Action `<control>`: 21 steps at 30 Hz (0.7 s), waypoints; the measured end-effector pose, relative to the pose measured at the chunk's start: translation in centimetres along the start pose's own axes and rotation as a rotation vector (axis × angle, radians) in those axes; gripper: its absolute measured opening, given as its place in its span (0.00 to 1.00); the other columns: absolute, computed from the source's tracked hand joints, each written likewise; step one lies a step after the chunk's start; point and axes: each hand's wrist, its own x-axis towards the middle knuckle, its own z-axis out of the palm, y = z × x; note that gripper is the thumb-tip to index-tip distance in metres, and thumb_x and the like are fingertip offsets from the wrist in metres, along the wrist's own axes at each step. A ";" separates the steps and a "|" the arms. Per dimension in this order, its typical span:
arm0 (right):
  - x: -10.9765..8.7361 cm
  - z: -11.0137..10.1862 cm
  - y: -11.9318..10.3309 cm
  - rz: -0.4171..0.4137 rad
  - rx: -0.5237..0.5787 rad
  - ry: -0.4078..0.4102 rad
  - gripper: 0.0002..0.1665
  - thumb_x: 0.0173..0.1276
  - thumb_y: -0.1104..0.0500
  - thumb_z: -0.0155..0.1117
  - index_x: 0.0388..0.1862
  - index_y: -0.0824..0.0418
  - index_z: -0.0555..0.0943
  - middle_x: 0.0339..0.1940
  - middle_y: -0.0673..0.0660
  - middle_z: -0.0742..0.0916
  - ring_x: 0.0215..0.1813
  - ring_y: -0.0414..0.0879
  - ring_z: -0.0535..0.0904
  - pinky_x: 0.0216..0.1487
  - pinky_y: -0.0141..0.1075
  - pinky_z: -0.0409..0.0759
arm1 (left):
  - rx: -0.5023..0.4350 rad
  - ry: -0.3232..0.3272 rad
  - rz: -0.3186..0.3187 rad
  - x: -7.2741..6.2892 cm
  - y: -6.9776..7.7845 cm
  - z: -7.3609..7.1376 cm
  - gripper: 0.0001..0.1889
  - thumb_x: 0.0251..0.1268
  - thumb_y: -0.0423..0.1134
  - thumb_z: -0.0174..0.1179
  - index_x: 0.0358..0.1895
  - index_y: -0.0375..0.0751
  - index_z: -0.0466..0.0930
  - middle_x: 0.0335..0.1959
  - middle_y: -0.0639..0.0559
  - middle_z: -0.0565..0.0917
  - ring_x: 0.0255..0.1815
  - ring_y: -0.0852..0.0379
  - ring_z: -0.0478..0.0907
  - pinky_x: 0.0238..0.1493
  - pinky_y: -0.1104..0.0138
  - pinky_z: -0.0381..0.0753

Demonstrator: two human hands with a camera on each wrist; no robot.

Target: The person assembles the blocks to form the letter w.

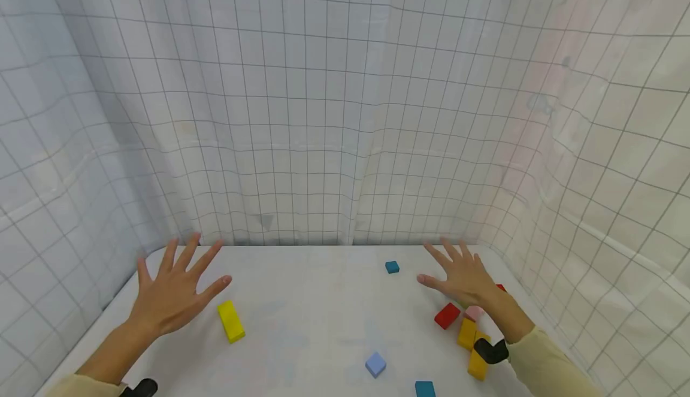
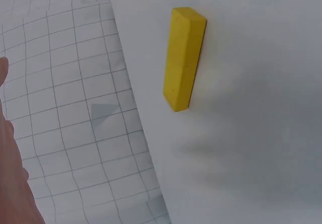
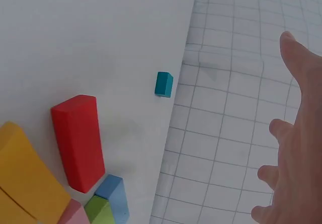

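With fingers spread, my left hand (image 1: 173,292) is raised over the left part of the white table. Just right of its thumb lies a long yellow block (image 1: 231,321), seen larger in the left wrist view. On the other side my right hand (image 1: 461,276) is also spread and holds nothing. Below it lies a red block (image 1: 447,316), with a pink block (image 1: 474,313) and yellow-orange blocks (image 1: 468,333) close to the wrist. The right wrist view also shows a green block (image 3: 99,210) and a blue block (image 3: 113,196) beside the red one, which my hand hides in the head view.
Near the table's (image 1: 302,313) back edge sits a small teal block (image 1: 392,267). A light blue block (image 1: 375,364) and another teal block (image 1: 425,388) lie toward the front. White grid-patterned curtains (image 1: 302,115) hang behind and on both sides.
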 end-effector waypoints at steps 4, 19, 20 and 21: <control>-0.9 0.9 0.3 -0.018 0.014 -0.005 0.52 0.70 0.26 0.56 0.82 0.55 0.64 0.80 0.69 0.65 0.76 0.78 0.57 0.66 0.78 0.55 | -0.094 -0.053 -0.043 -1.2 0.4 0.9 0.44 0.74 0.68 0.52 0.86 0.60 0.44 0.84 0.36 0.43 0.81 0.26 0.33 0.57 0.17 0.23; -4.1 3.8 2.1 0.105 0.123 -0.150 0.55 0.64 0.24 0.62 0.76 0.61 0.72 0.70 0.69 0.74 0.67 0.69 0.70 0.58 0.67 0.77 | -0.357 -0.123 -0.128 -4.2 1.9 6.2 0.59 0.57 0.63 0.73 0.83 0.39 0.48 0.75 0.23 0.55 0.68 0.20 0.62 0.52 0.24 0.71; -4.3 4.0 2.2 0.107 0.125 -0.155 0.55 0.64 0.24 0.62 0.75 0.62 0.73 0.69 0.69 0.75 0.67 0.69 0.70 0.59 0.66 0.77 | -0.369 -0.134 -0.135 -4.3 1.8 6.4 0.60 0.56 0.62 0.73 0.82 0.36 0.48 0.74 0.22 0.55 0.68 0.20 0.62 0.53 0.25 0.70; -4.4 4.1 2.3 0.110 0.131 -0.162 0.55 0.64 0.24 0.62 0.74 0.63 0.73 0.69 0.69 0.75 0.66 0.68 0.71 0.59 0.66 0.77 | -0.380 -0.142 -0.139 -4.3 1.6 6.6 0.61 0.55 0.62 0.74 0.82 0.34 0.48 0.74 0.21 0.55 0.67 0.19 0.62 0.54 0.25 0.70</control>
